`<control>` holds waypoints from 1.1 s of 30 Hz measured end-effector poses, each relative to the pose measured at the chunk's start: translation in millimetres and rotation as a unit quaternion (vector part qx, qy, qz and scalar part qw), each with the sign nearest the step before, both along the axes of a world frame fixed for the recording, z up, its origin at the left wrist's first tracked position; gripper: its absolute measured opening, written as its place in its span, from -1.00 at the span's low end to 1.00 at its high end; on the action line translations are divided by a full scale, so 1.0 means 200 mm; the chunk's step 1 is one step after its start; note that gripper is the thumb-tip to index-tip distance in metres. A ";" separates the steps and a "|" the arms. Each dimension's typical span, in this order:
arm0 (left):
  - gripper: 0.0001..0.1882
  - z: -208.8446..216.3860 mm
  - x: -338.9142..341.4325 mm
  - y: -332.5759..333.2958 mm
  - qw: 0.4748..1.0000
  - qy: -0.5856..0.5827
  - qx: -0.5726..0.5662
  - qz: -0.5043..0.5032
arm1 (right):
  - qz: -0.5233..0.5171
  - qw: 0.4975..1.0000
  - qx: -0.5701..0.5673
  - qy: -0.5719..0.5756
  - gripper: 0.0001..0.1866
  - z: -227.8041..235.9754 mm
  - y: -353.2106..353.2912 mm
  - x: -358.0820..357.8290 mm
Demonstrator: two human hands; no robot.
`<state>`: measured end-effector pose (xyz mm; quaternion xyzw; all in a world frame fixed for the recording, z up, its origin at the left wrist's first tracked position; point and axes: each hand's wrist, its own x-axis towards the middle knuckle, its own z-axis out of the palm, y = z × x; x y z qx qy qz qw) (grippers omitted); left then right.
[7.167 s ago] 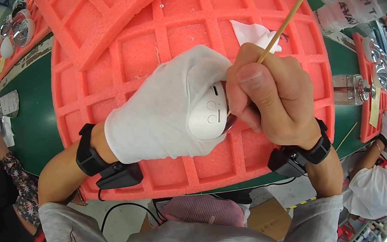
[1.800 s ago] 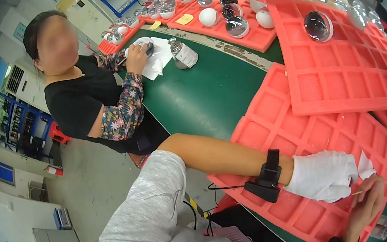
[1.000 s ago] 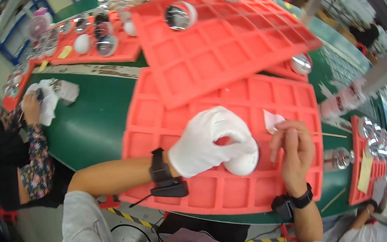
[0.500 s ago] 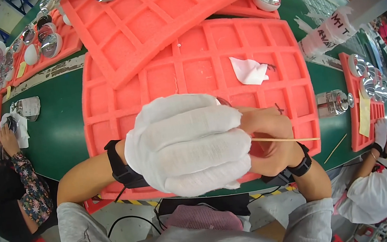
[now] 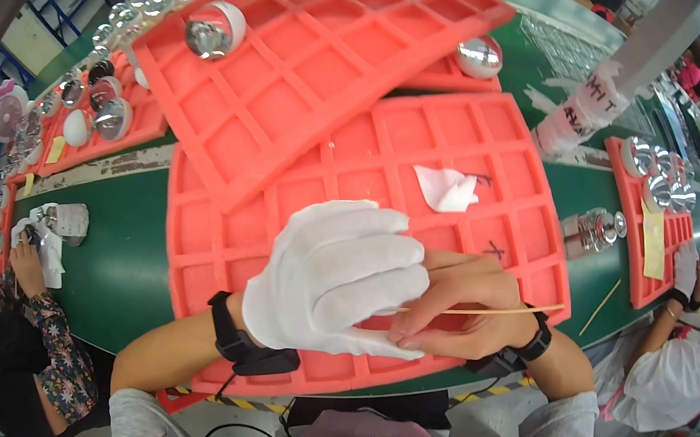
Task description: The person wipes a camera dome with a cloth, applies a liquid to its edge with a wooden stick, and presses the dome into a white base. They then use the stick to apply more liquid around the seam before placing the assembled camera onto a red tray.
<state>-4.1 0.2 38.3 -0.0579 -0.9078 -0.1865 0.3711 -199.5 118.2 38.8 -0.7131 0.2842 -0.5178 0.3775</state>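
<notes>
Above the near part of a red foam tray (image 5: 462, 127) my two hands meet. My left hand (image 5: 336, 278) wears a white glove, its back toward me and its fingers curled together; whatever lies behind them is hidden. My bare right hand (image 5: 460, 301) presses close against the gloved fingertips. Between its thumb and fingers runs a thin wooden stick (image 5: 511, 310), one end sticking out to the right, the other reaching in by the glove. Beyond the right hand, a crumpled white wipe (image 5: 449, 188) lies on the tray.
Another red foam tray (image 5: 294, 74) lies askew on top, carrying a mirrored ball (image 5: 214, 30). A glass bottle (image 5: 592, 232) and a loose stick (image 5: 600, 307) lie to the right on the green table (image 5: 119, 260). Co-workers sit at both sides; a wrapped post (image 5: 581, 110) rises at right.
The view has shifted, showing more of the far tray. My left hand has tilted, and my right thumb and fingers now show beside the glove. The stick stays in my right hand.
</notes>
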 end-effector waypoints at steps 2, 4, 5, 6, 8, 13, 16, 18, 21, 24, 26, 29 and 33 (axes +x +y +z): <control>-0.30 -0.01 -0.04 -0.01 0.999 0.036 0.026 0.017 | -0.025 0.998 0.042 0.024 -0.73 0.02 0.01 -0.02; -0.25 0.00 -0.04 0.00 0.998 0.050 0.040 0.027 | -0.035 0.997 0.065 0.032 -0.74 0.02 0.02 -0.01; -0.21 0.00 -0.04 0.00 0.997 0.050 0.058 0.024 | -0.029 0.997 0.076 0.010 -0.74 0.00 0.03 0.00; -0.18 0.00 -0.03 -0.01 0.996 0.049 0.077 0.022 | -0.024 0.996 0.087 -0.013 -0.73 -0.01 0.03 0.00; -0.14 0.00 -0.05 -0.01 0.994 0.053 0.098 0.013 | -0.023 0.994 0.101 -0.032 -0.72 -0.01 0.03 -0.01; -0.16 -0.03 -0.04 -0.04 0.991 0.048 0.124 0.027 | -0.081 0.982 0.157 -0.061 -0.82 0.01 0.02 -0.01; -0.26 -0.05 -0.02 -0.07 0.991 0.029 0.128 0.034 | -0.159 0.965 0.173 -0.118 -0.90 0.00 0.01 -0.02; -0.36 -0.08 0.00 -0.09 0.982 0.030 0.184 0.022 | -0.171 0.961 0.161 -0.143 -0.88 -0.05 0.00 -0.07; -0.44 -0.09 -0.01 -0.09 0.974 0.022 0.223 0.017 | -0.198 0.957 0.153 -0.145 -0.87 -0.06 0.00 -0.09; -0.51 -0.08 -0.02 -0.08 0.969 0.004 0.245 0.019 | -0.239 0.951 0.149 -0.125 -0.89 -0.06 0.00 -0.07; -0.56 -0.08 -0.01 -0.08 0.948 -0.040 0.314 -0.017 | -0.302 0.942 0.138 -0.045 -0.91 -0.05 -0.03 -0.05; -0.60 -0.07 0.00 -0.08 0.933 -0.067 0.352 -0.029 | -0.359 0.923 0.138 -0.012 -0.87 -0.03 -0.04 -0.03; -0.63 -0.07 -0.02 -0.07 0.935 -0.089 0.344 -0.004 | -0.386 0.907 0.158 -0.059 -0.82 -0.03 -0.04 -0.05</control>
